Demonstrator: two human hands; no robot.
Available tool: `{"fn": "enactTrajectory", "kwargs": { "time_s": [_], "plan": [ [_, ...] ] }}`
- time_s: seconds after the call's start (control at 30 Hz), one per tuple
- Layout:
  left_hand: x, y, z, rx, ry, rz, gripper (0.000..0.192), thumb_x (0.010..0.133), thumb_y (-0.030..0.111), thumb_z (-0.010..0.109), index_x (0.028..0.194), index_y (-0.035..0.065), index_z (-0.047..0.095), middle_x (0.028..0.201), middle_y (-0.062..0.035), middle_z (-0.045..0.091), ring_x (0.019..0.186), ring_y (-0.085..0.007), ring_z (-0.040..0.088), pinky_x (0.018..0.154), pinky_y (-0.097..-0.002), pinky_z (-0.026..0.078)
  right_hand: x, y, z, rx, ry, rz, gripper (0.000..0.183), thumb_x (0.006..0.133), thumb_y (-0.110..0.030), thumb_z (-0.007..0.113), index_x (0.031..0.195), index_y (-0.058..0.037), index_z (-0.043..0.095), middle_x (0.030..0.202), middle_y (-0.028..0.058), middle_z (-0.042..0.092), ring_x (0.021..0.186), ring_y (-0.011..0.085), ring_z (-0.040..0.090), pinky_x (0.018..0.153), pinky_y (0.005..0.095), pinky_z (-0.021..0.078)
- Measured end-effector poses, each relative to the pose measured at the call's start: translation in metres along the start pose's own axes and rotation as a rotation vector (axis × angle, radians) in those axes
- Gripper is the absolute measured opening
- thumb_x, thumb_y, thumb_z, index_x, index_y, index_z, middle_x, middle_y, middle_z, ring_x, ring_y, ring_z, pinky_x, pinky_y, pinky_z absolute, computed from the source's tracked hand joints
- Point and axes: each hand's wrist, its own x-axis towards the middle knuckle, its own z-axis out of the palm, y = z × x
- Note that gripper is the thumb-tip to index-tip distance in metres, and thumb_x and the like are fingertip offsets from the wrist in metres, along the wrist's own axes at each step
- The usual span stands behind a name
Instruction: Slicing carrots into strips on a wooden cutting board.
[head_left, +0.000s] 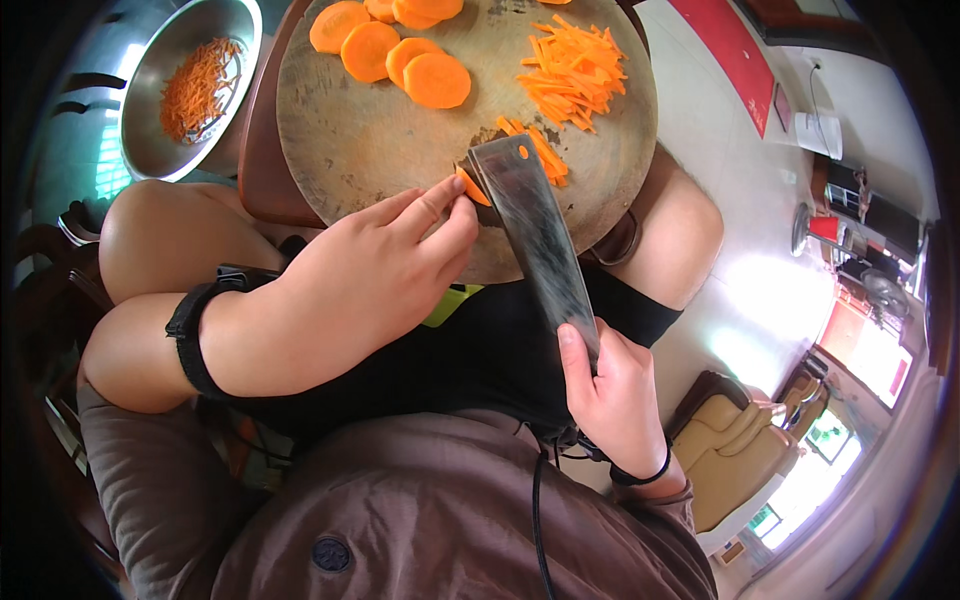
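A round wooden chopping board (360, 142) lies before me. With bent fingertips my left hand (367, 270) presses a small carrot piece (473, 187) against the board, close to the blade. The cleaver (532, 217) is in my right hand (611, 390), held by its rear end, its blade reaching over the board just right of that piece. Cut carrot strips (551, 157) lie along the blade's far side. Beyond them sits a bigger heap of carrot shreds (576, 71). Several round carrot slices (437, 79) rest at the board's far left. The handle is mostly hidden by my right hand.
Left of the board stands a steel basin (139, 142) with carrot shreds (195, 90) in it. A brown wooden surface (259, 150) supports the board's left side. My bare knees flank the board. Farther right are a beige armchair (735, 450) and a white bucket (819, 135).
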Motion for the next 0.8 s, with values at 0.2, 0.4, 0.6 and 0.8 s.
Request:
{"fn": "enactTrajectory", "kwargs": {
  "time_s": [0.2, 0.4, 0.6, 0.8],
  "plan": [
    [0.0012, -0.0016, 0.0002, -0.021, -0.002, 0.002, 0.058, 0.088, 0.013, 0.06, 0.141, -0.0102, 0.054, 0.144, -0.0177, 0.051, 0.145, -0.0336, 0.048, 0.118, -0.0388, 0.046, -0.0013, 0.0008, 0.0012, -0.003, -0.008, -0.004, 0.015, 0.104, -0.013, 0.066, 0.105, 0.0015, 0.068, 0.074, 0.0179, 0.062, 0.058, 0.0319, 0.061, 0.055, 0.0394, 0.0475],
    [0.0014, -0.0021, -0.0009, -0.039, -0.004, 0.004, 0.058, 0.089, 0.013, 0.06, 0.142, -0.0097, 0.054, 0.144, -0.0177, 0.051, 0.145, -0.0334, 0.048, 0.119, -0.0388, 0.045, -0.0018, 0.0017, 0.0019, -0.041, -0.006, -0.014, 0.015, 0.104, -0.013, 0.066, 0.106, 0.0013, 0.069, 0.076, 0.0188, 0.064, 0.061, 0.0357, 0.063, 0.057, 0.0412, 0.0496],
    [0.0011, -0.0021, 0.0016, -0.025, 0.01, 0.003, 0.056, 0.089, 0.013, 0.06, 0.14, -0.009, 0.056, 0.145, -0.018, 0.051, 0.145, -0.0327, 0.048, 0.119, -0.0381, 0.045, -0.0017, 0.0008, 0.0008, -0.061, -0.013, -0.026, 0.014, 0.104, -0.013, 0.066, 0.107, 0.0011, 0.069, 0.079, 0.0193, 0.065, 0.064, 0.037, 0.065, 0.059, 0.0418, 0.0514],
    [0.0007, -0.0012, 0.0024, -0.014, 0.018, 0.001, 0.054, 0.089, 0.013, 0.06, 0.138, -0.009, 0.058, 0.145, -0.0188, 0.052, 0.144, -0.0325, 0.05, 0.118, -0.0383, 0.045, -0.0033, 0.0015, 0.0024, -0.075, -0.047, -0.031, 0.015, 0.105, -0.012, 0.065, 0.11, 0.0016, 0.067, 0.082, 0.0208, 0.067, 0.068, 0.0395, 0.066, 0.06, 0.0439, 0.0531]
  ]
}}
